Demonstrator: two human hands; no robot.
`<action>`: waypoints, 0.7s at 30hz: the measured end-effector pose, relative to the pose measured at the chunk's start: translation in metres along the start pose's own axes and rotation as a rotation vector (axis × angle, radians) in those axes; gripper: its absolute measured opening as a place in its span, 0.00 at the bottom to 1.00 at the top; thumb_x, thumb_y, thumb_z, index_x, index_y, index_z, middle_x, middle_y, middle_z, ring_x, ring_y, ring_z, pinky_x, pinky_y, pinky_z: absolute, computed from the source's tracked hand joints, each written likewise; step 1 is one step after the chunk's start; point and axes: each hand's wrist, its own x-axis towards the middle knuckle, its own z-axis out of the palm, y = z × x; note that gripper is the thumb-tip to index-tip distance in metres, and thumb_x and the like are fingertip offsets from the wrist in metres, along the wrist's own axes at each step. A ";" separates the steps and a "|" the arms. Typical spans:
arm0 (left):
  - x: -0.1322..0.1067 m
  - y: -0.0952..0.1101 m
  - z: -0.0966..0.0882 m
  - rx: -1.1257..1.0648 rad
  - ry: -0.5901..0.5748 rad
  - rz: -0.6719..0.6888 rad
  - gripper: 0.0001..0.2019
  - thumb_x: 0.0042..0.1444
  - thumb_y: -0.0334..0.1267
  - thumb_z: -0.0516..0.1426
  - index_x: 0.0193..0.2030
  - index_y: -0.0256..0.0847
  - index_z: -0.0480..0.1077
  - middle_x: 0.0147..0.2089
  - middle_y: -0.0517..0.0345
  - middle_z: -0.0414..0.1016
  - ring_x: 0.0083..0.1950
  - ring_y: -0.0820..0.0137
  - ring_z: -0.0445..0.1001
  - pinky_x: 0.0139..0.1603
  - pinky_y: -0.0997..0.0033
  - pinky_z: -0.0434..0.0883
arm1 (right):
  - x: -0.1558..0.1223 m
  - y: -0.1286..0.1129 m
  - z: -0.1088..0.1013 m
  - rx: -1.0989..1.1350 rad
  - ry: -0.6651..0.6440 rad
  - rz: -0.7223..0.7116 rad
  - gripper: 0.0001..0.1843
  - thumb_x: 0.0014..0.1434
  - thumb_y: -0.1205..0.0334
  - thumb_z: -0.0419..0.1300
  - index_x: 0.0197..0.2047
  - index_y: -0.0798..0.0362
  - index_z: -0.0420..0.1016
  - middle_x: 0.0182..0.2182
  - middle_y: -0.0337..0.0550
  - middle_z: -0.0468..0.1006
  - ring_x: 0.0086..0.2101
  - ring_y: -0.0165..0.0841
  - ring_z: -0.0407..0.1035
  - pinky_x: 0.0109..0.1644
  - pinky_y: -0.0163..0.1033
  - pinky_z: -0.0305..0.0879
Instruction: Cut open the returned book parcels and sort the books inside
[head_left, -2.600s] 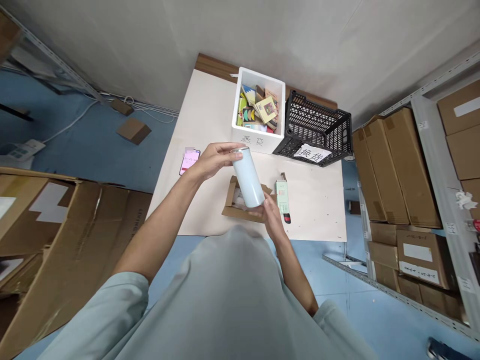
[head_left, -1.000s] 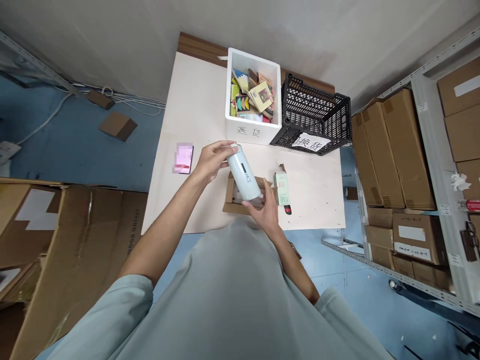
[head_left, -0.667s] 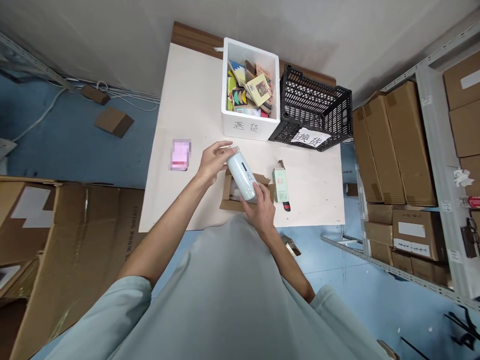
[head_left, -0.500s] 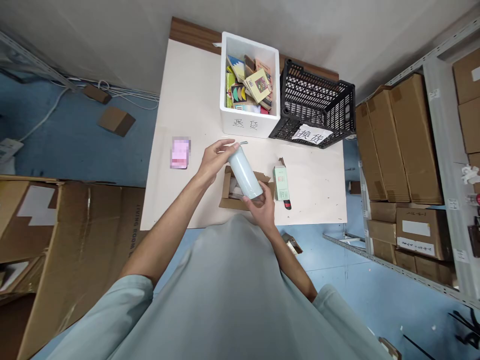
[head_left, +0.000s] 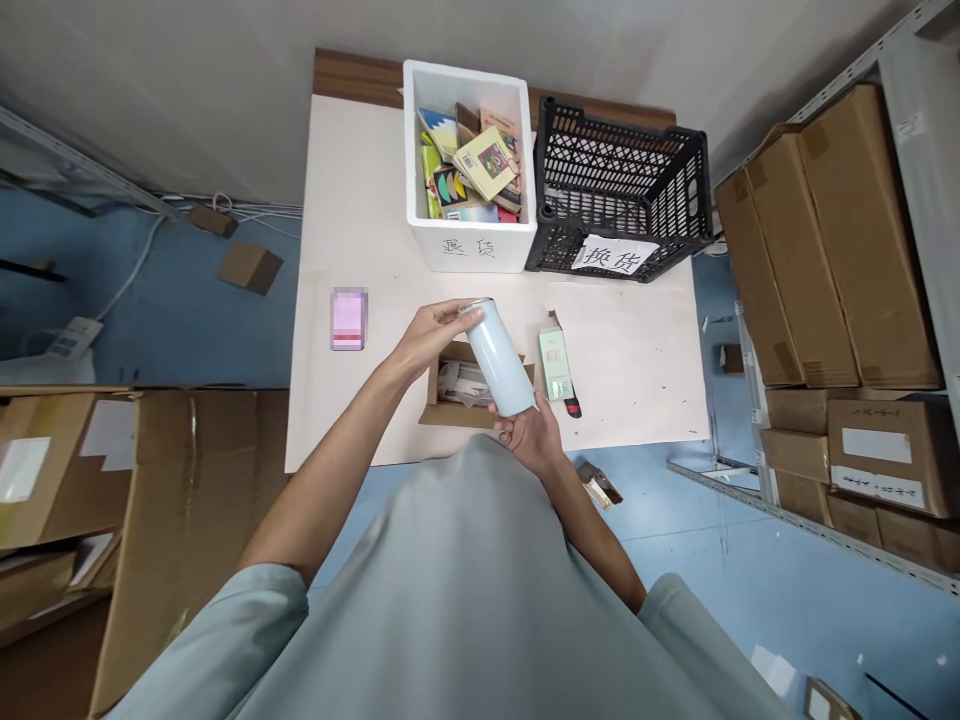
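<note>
A pale blue cylindrical tumbler [head_left: 501, 362] is tilted above the table, its upper end leaning left. My left hand [head_left: 436, 335] grips that upper end, thumb on the side and fingers over the rim. Under the lower end, my right hand [head_left: 534, 432] is closed with its fingers curled against the base. Behind the tumbler sits an open cardboard box [head_left: 450, 412] with pale packing inside, partly hidden by my hands. Just right of it a mint-green carton [head_left: 555, 366] lies on the table, with a red-and-black item [head_left: 573, 408] at its near end.
A white foam box [head_left: 472, 245] of books stands at the back of the table [head_left: 630, 370], beside a black plastic crate [head_left: 622, 190] with a paper label. A blurred pink item [head_left: 349, 320] lies at left. Cardboard boxes [head_left: 862, 240] fill the right shelf; more [head_left: 210, 480] stand at left.
The tumbler has turned a little and sits slightly lower and to the right. My right hand's fingers have moved from its side to beneath its base. The view has shifted slightly.
</note>
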 end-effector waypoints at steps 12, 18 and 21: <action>0.023 -0.017 0.038 -0.181 0.116 -0.123 0.38 0.36 0.58 0.84 0.52 0.41 0.87 0.55 0.45 0.87 0.62 0.51 0.82 0.63 0.53 0.81 | 0.040 -0.074 -0.084 -0.799 0.199 -0.429 0.37 0.74 0.25 0.59 0.62 0.50 0.83 0.60 0.55 0.87 0.58 0.48 0.82 0.57 0.52 0.84; 0.018 -0.022 0.046 -0.193 0.237 -0.130 0.38 0.31 0.54 0.86 0.50 0.41 0.88 0.59 0.43 0.88 0.64 0.49 0.83 0.66 0.52 0.81 | 0.137 -0.111 -0.111 -1.826 0.312 -0.403 0.28 0.77 0.55 0.62 0.72 0.63 0.78 0.76 0.68 0.72 0.76 0.56 0.61 0.79 0.58 0.62; 0.013 -0.022 0.051 -0.197 0.273 -0.148 0.37 0.30 0.53 0.86 0.49 0.41 0.88 0.58 0.43 0.88 0.64 0.48 0.83 0.66 0.51 0.81 | 0.176 -0.115 -0.110 -2.047 0.155 -0.337 0.30 0.76 0.58 0.62 0.73 0.69 0.77 0.73 0.74 0.74 0.74 0.59 0.62 0.79 0.61 0.57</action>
